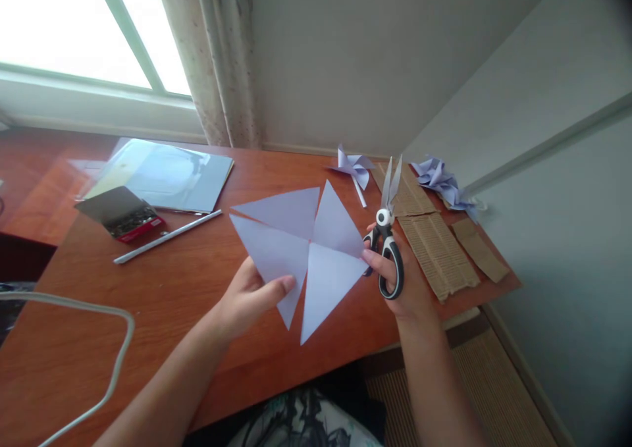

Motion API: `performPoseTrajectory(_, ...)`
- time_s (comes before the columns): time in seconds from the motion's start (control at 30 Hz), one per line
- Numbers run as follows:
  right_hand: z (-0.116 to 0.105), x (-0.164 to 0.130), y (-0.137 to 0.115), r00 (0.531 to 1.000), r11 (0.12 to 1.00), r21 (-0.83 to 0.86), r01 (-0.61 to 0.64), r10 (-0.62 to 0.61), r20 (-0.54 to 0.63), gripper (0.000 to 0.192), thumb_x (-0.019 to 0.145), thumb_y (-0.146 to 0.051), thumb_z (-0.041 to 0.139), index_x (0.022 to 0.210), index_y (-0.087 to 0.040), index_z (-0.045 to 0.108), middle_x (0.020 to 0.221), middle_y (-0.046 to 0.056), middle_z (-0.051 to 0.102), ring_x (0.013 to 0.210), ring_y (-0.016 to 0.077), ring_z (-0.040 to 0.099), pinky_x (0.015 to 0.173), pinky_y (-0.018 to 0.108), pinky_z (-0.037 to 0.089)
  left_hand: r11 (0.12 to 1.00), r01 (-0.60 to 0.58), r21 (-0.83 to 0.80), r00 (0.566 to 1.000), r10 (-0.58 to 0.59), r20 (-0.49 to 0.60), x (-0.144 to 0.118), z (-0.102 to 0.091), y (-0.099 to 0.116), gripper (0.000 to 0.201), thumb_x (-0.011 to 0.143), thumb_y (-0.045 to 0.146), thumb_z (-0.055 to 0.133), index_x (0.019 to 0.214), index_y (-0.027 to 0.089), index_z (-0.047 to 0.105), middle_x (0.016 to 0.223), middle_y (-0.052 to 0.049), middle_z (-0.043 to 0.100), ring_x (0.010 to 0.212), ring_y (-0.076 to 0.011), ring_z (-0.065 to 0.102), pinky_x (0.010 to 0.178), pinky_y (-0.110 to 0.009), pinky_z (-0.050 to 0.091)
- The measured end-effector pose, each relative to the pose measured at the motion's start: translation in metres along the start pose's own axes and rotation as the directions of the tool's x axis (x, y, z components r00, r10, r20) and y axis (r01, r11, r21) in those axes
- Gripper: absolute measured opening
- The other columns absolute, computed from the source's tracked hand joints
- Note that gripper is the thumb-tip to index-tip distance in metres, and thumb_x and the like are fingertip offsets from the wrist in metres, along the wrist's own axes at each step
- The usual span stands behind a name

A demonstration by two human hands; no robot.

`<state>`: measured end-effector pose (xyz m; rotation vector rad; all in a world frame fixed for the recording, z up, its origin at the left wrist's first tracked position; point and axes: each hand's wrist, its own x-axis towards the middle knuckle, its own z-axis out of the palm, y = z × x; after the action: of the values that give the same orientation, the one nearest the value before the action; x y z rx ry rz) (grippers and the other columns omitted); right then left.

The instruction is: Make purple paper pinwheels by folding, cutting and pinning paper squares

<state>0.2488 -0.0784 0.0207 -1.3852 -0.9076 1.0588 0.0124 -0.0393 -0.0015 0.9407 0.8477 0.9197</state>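
A pale lilac paper square, cut in from its corners into four triangular flaps, is held above the reddish wooden desk. My left hand pinches its lower left flap. My right hand grips black and white scissors with the blades open and pointing up, and its fingertips touch the paper's right flap.
A finished lilac pinwheel and a heap of lilac paper lie at the back right beside corrugated cardboard strips. At left are an open box of pins, a white stick, glossy sheets and a white cable.
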Motion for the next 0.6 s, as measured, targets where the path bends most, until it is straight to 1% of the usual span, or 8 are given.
performPoseTrajectory(0.1, 0.012, -0.004, 0.007, 0.996, 0.995, 0.095, 0.012, -0.003, -0.093, 0.038, 0.074, -0.027, 0.078, 0.109, -0.026, 0.062, 0.088, -0.002, 0.060, 0.070, 0.0131, 0.058, 0.058, 0.026, 0.050, 0.967, 0.009, -0.254, 0.997, -0.030, -0.078, 0.007, 0.006, 0.009, 0.034, 0.076, 0.052, 0.070, 0.078, 0.019, 0.075, 0.076, -0.009, 0.074, 0.069, -0.0263, 0.067, 0.059, -0.035, 0.052)
performPoseTrajectory(0.17, 0.021, -0.005, 0.013, 0.989, 0.981, 0.188, 0.052, -0.025, -0.145, 0.037, 0.076, -0.027, 0.076, 0.109, -0.026, 0.060, 0.087, -0.003, 0.056, 0.067, 0.0113, 0.056, 0.059, 0.026, 0.049, 0.906, 0.021, -0.423, 0.999, -0.035, -0.026, 0.011, 0.008, 0.013, 0.038, 0.084, 0.053, 0.059, 0.086, 0.020, 0.076, 0.090, -0.011, 0.077, 0.076, -0.0252, 0.069, 0.063, -0.034, 0.053)
performPoseTrajectory(0.23, 0.029, -0.005, 0.019, 0.980, 0.968, 0.231, 0.097, -0.052, -0.192, 0.035, 0.078, -0.027, 0.075, 0.109, -0.026, 0.058, 0.085, -0.004, 0.055, 0.064, 0.0102, 0.055, 0.059, 0.026, 0.048, 0.864, 0.056, -0.501, 0.998, -0.033, 0.055, 0.013, 0.010, 0.012, 0.031, 0.084, 0.043, 0.058, 0.095, 0.021, 0.076, 0.107, -0.010, 0.077, 0.084, -0.0232, 0.071, 0.067, -0.031, 0.053)
performPoseTrajectory(0.3, 0.036, -0.005, 0.022, 0.967, 0.970, 0.207, 0.129, -0.077, -0.244, 0.034, 0.080, -0.028, 0.074, 0.109, -0.026, 0.056, 0.085, -0.004, 0.056, 0.064, 0.0105, 0.056, 0.060, 0.026, 0.048, 0.876, 0.097, -0.472, 0.992, -0.048, 0.115, 0.012, 0.013, 0.006, 0.027, 0.078, 0.028, 0.064, 0.101, 0.021, 0.074, 0.118, -0.010, 0.075, 0.095, -0.0232, 0.072, 0.072, -0.028, 0.052)
performPoseTrajectory(0.33, 0.039, -0.005, 0.023, 0.960, 0.975, 0.174, 0.140, -0.091, -0.264, 0.035, 0.080, -0.029, 0.074, 0.110, -0.026, 0.056, 0.086, -0.004, 0.058, 0.065, 0.0110, 0.056, 0.062, 0.026, 0.048, 0.892, 0.115, -0.437, 0.989, -0.059, 0.139, 0.011, 0.015, 0.003, 0.030, 0.076, 0.022, 0.066, 0.104, 0.020, 0.073, 0.120, -0.011, 0.074, 0.100, -0.0244, 0.072, 0.074, -0.028, 0.052)
performPoseTrajectory(0.4, 0.043, -0.006, 0.023, 0.951, 0.985, 0.079, 0.156, -0.128, -0.281, 0.036, 0.080, -0.029, 0.074, 0.111, -0.025, 0.056, 0.087, -0.002, 0.060, 0.067, 0.0125, 0.058, 0.065, 0.028, 0.050, 0.911, 0.150, -0.384, 0.976, -0.075, 0.203, 0.009, 0.020, -0.004, 0.034, 0.077, 0.019, 0.070, 0.111, 0.021, 0.071, 0.126, -0.012, 0.072, 0.111, -0.0276, 0.069, 0.082, -0.031, 0.053)
performPoseTrajectory(0.5, 0.044, -0.012, 0.023, 0.956, 0.985, -0.045, 0.164, -0.170, -0.240, 0.039, 0.079, -0.029, 0.074, 0.114, -0.026, 0.057, 0.091, -0.001, 0.062, 0.071, 0.0142, 0.061, 0.070, 0.030, 0.051, 0.907, 0.183, -0.379, 0.957, -0.077, 0.280, 0.008, 0.025, -0.009, 0.041, 0.085, 0.038, 0.073, 0.122, 0.022, 0.067, 0.137, -0.014, 0.066, 0.124, -0.0310, 0.063, 0.094, -0.036, 0.052)
performPoseTrajectory(0.6, 0.041, -0.019, 0.026, 0.972, 0.981, -0.101, 0.163, -0.177, -0.153, 0.039, 0.079, -0.029, 0.074, 0.115, -0.026, 0.058, 0.092, 0.000, 0.064, 0.072, 0.0151, 0.061, 0.074, 0.032, 0.052, 0.875, 0.256, -0.411, 0.951, -0.153, 0.267, 0.010, 0.026, -0.008, 0.058, 0.087, 0.062, 0.063, 0.126, 0.018, 0.065, 0.134, -0.016, 0.067, 0.119, -0.0300, 0.066, 0.092, -0.035, 0.054)
